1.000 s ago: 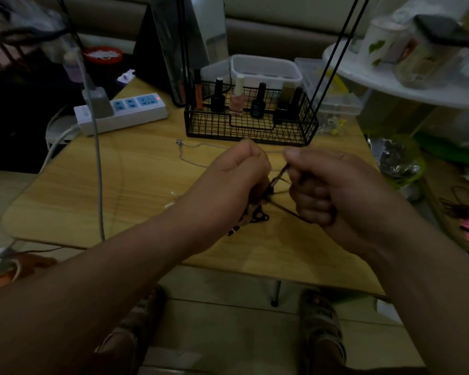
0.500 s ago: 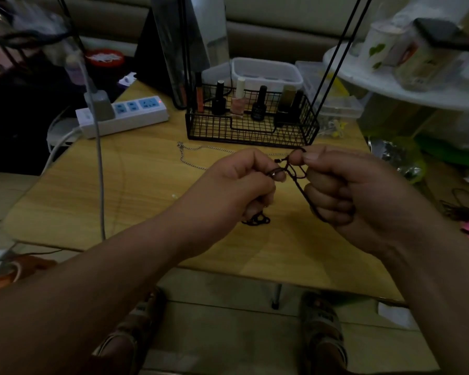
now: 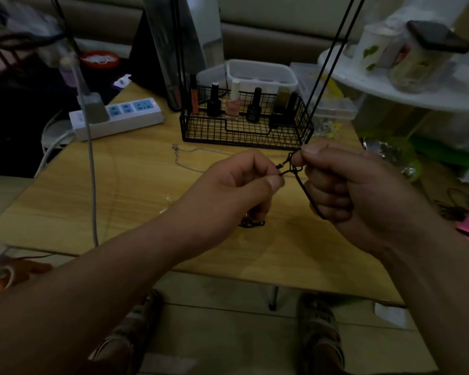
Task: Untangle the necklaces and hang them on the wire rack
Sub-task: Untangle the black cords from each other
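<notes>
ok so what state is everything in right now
black cord necklace: tangled, pinched between both hands
left hand: pinching the cord
right hand: pinching the cord
silver chain: loose on table, unhung
power strip: light on, one plug in
nail polish bottles: upright, capped, in wire rack

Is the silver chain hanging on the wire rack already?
No, the silver chain lies on the wooden table, just in front of the wire rack.

A black cord (image 3: 305, 191) held aloft; silver chain (image 3: 201, 151) lies beside wire rack (image 3: 244, 134).
</notes>
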A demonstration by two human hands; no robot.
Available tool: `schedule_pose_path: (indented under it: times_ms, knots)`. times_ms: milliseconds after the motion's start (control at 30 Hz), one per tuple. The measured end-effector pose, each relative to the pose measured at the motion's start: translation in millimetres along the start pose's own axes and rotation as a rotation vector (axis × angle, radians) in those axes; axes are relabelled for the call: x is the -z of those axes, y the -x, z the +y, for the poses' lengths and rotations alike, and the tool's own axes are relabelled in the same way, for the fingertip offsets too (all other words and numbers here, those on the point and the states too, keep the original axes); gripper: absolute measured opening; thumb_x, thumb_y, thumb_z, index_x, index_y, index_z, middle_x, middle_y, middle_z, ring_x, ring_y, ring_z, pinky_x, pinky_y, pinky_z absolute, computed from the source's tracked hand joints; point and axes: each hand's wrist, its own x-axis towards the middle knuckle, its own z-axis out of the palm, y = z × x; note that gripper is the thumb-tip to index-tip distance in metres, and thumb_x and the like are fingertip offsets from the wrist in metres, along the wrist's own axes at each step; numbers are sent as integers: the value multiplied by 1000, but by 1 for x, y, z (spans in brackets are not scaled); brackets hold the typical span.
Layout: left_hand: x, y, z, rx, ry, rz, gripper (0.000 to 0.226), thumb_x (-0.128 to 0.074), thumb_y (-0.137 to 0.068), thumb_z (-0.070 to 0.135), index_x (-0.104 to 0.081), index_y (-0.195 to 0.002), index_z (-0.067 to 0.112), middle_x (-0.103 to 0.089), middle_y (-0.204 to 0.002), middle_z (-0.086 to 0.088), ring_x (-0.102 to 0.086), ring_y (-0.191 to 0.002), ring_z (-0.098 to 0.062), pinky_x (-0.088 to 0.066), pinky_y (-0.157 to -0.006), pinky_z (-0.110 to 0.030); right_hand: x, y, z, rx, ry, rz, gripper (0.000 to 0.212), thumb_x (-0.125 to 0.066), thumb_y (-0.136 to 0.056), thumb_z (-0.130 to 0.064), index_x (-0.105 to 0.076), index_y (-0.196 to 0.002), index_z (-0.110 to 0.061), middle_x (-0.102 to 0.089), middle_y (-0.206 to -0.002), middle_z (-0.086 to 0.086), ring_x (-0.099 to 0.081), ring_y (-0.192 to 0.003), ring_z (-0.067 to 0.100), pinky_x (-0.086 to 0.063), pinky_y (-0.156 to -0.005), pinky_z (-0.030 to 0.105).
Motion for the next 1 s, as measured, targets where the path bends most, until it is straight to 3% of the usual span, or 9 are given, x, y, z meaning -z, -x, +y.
schedule_pose_path:
  times_ms: [133,233,400,600,733,867,1000]
  knots:
    - [2,-2,-2,14,8,39,10,-58,-103,15,-63,-94,14,-54,-68,3,-49,-62,-11,-46,-63,-29,2,0,0,-2,21,4,19,-59,-95,-24,-69,-83,-14,-23,-54,-5,-17,-43,9,-15,-38,18]
    - [5,-3,-2,2,-3,68,13,-60,-101,15,-63,-89,19,-46,-65,7,-39,-59,-9,-37,-57,-26,4,0,-1,-10,27,21,24,-57,-99,-22,-68,-80,-13,-24,-53,-5,-17,-44,9,-15,-39,19]
    - [4,-3,0,-31,-7,40,7,-67,-97,11,-64,-101,16,-47,-62,9,-45,-54,-2,-42,-59,-19,1,2,0,-7,29,-20,23,-56,-101,-21,-71,-84,-14,-22,-53,-4,-15,-44,11,-10,-41,21]
    - [3,-1,1,-131,-67,79,28,-78,-91,15,-53,-104,18,-47,-66,0,-42,-60,-17,-39,-58,-35,-2,3,-1,-3,33,-33,21,-57,-99,-25,-69,-86,-13,-23,-52,-4,-15,-44,11,-11,-41,20]
    - [-1,0,1,-186,-70,102,20,-77,-92,20,-60,-102,15,-52,-68,-8,-48,-61,-21,-42,-56,-39,-3,3,0,5,59,-40,26,-54,-101,-23,-68,-81,-15,-23,-53,-3,-15,-45,11,-12,-42,22]
    - [-1,-1,0,-200,-113,92,2,-70,-98,17,-68,-97,15,-62,-72,4,-54,-63,-9,-43,-58,-21,-4,3,0,23,95,-30,26,-53,-99,-17,-68,-78,-17,-23,-54,-2,-16,-46,12,-14,-42,21]
    - [1,1,1,-166,-75,86,8,-60,-103,14,-67,-99,12,-71,-80,0,-60,-64,2,-45,-60,-10,-3,3,0,52,135,19,23,-55,-97,-11,-67,-78,-13,-26,-53,-3,-18,-46,12,-15,-42,22]
